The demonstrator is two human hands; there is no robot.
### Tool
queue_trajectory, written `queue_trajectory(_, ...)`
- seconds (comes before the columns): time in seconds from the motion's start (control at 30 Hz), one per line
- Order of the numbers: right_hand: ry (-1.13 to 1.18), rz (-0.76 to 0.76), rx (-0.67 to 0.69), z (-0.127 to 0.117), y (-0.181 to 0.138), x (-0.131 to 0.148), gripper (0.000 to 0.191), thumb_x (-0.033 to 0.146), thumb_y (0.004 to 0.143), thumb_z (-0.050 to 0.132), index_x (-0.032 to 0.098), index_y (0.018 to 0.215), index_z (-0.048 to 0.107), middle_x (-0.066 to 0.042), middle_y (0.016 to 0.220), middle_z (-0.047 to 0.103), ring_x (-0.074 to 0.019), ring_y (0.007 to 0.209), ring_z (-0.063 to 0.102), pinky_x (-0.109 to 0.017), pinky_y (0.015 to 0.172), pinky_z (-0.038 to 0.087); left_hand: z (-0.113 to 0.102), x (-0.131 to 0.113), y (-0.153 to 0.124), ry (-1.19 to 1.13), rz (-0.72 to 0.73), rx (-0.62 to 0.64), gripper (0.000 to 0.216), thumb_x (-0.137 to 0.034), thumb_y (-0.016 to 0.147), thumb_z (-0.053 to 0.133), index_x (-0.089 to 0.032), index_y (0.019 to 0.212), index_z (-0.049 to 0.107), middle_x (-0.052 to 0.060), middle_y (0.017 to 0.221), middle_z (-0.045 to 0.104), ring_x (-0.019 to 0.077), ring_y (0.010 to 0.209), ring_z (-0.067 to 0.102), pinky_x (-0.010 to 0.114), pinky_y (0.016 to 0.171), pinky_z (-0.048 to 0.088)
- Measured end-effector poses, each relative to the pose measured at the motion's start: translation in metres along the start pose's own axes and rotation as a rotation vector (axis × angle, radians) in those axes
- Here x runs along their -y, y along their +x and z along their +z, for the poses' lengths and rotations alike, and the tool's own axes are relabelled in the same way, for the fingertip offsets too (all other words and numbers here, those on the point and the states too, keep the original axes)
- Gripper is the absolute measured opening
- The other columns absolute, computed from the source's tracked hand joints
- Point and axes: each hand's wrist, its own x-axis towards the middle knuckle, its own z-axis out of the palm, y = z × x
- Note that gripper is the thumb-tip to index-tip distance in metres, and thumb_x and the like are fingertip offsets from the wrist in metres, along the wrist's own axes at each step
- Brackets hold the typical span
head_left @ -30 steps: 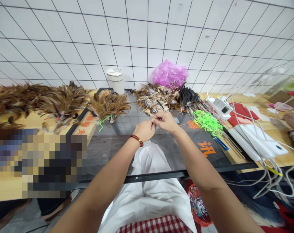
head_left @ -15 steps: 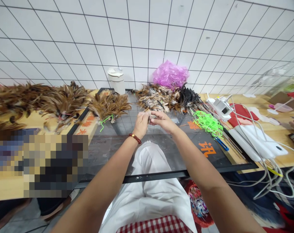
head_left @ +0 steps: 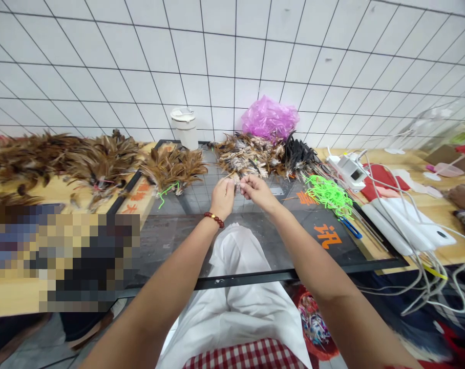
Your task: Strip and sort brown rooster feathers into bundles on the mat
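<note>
My left hand [head_left: 223, 197], with a dark red bead bracelet [head_left: 214, 219] at its wrist, is closed around feathers [head_left: 236, 180]; only a small pale, fluffy part shows. Facing it, my right hand [head_left: 258, 191] pinches thumb and fingers together close to that fluff. What lies in its fingertips is too small to make out. Both hands are over the dark glass panel [head_left: 171, 236], just in front of a mixed pile of brown and white feathers [head_left: 240, 156]. A bunch of brown feathers [head_left: 174, 166] with green cord lies to the left.
Black feathers [head_left: 300, 156], a purple plastic bag [head_left: 269, 118] and a white lidded cup [head_left: 185, 128] stand along the tiled wall. Rightward are green cord [head_left: 328, 193], a blue cutter [head_left: 351, 228], a white power strip [head_left: 409, 225] with cables, and another person's hand [head_left: 463, 196].
My hands have drawn slightly apart, opening a small gap between them. The right fingers, stretched toward the left hand before, are now curled into a pinch.
</note>
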Motion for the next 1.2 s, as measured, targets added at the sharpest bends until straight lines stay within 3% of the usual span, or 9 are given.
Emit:
queue_trajectory(0.1, 0.126, 0.061, 0.007, 0.001, -0.001, 0.005, 0.029, 0.044, 0.072, 0.061, 0.018, 0.084, 0.054, 0.007, 0.053, 0.044, -0.0057, 0.042, 0.031, -0.019, 0.041, 0.024, -0.001, -0.002, -0.001, -0.068, -0.05, 0.023, 0.027, -0.024, 0.087, 0.043, -0.018, 0.062, 0.053, 0.001, 0.065, 0.048, 0.0143, 0.07, 0.047, 0.024, 0.07, 0.037)
queue_trajectory(0.17, 0.153, 0.071, 0.01, 0.0, -0.002, 0.01, 0.034, 0.045, 0.07, 0.064, 0.018, 0.09, 0.058, 0.006, 0.056, 0.048, -0.0048, 0.042, 0.027, -0.02, 0.04, 0.021, 0.0, -0.003, -0.002, -0.111, -0.053, 0.052, 0.027, -0.026, 0.086, 0.046, -0.018, 0.061, 0.053, 0.001, 0.064, 0.048, 0.0139, 0.069, 0.047, 0.023, 0.068, 0.037)
queue_trajectory(0.3, 0.114, 0.02, -0.048, -0.005, -0.002, 0.013, 0.033, 0.045, 0.063, 0.071, 0.017, 0.079, 0.064, 0.001, 0.065, 0.059, -0.0072, 0.05, 0.042, -0.021, 0.046, 0.034, 0.003, -0.006, -0.005, -0.122, 0.005, 0.113, 0.028, -0.027, 0.086, 0.046, -0.018, 0.061, 0.055, 0.001, 0.065, 0.05, 0.0137, 0.068, 0.048, 0.024, 0.07, 0.038)
queue_trajectory(0.43, 0.007, -0.106, -0.161, -0.004, 0.0, 0.005, 0.029, 0.044, 0.062, 0.072, 0.017, 0.073, 0.067, -0.001, 0.071, 0.064, -0.0124, 0.065, 0.054, -0.027, 0.064, 0.044, 0.001, -0.005, -0.006, 0.029, 0.118, -0.049, 0.02, -0.025, 0.082, 0.052, -0.019, 0.067, 0.063, 0.005, 0.086, 0.059, 0.0174, 0.092, 0.051, 0.028, 0.083, 0.038)
queue_trajectory(0.53, -0.154, -0.219, -0.215, 0.0, -0.002, 0.002, 0.023, 0.04, 0.07, 0.068, 0.018, 0.077, 0.07, -0.002, 0.071, 0.065, -0.0125, 0.064, 0.053, -0.027, 0.065, 0.044, -0.002, -0.003, -0.004, 0.105, 0.102, -0.179, 0.009, -0.026, 0.075, 0.063, -0.022, 0.07, 0.068, 0.005, 0.095, 0.06, 0.0204, 0.103, 0.048, 0.032, 0.087, 0.038)
queue_trajectory(0.7, -0.466, -0.429, -0.214, 0.004, -0.009, 0.003, 0.017, 0.034, 0.08, 0.061, 0.021, 0.081, 0.072, -0.002, 0.066, 0.061, -0.0131, 0.063, 0.051, -0.026, 0.065, 0.041, 0.001, 0.0, 0.001, -0.241, -0.057, -0.226, 0.005, -0.024, 0.07, 0.066, -0.02, 0.069, 0.069, 0.002, 0.082, 0.061, 0.012, 0.074, 0.054, 0.024, 0.064, 0.042)
queue_trajectory(0.83, -0.657, -0.538, -0.183, 0.002, -0.011, -0.001, 0.02, 0.032, 0.085, 0.054, 0.023, 0.089, 0.071, -0.003, 0.069, 0.06, -0.0135, 0.068, 0.053, -0.025, 0.067, 0.041, 0.003, -0.005, 0.001, -0.569, -0.267, -0.132, 0.01, -0.026, 0.068, 0.068, -0.016, 0.072, 0.068, 0.0, 0.073, 0.064, 0.004, 0.047, 0.042, 0.019, 0.042, 0.03)
queue_trajectory(1.0, -0.868, -0.71, -0.179, 0.001, -0.01, -0.006, 0.019, 0.027, 0.087, 0.051, 0.023, 0.093, 0.069, -0.004, 0.073, 0.062, -0.0138, 0.072, 0.055, -0.026, 0.069, 0.039, -0.003, -0.006, 0.004, -0.961, -0.522, 0.075, 0.016, -0.025, 0.068, 0.071, -0.013, 0.072, 0.061, 0.002, 0.076, 0.066, -0.0011, 0.038, 0.036, 0.013, 0.032, 0.02)
queue_trajectory(1.2, -0.923, -0.756, -0.062, 0.0, -0.01, -0.003, 0.02, 0.021, 0.087, 0.048, 0.02, 0.095, 0.067, -0.005, 0.077, 0.063, -0.0136, 0.071, 0.055, -0.026, 0.066, 0.04, -0.009, 0.005, 0.009, -1.144, -0.74, 0.147, 0.008, -0.014, 0.075, 0.064, -0.012, 0.074, 0.057, -0.002, 0.066, 0.059, -0.0028, 0.035, 0.034, 0.008, 0.03, 0.02)
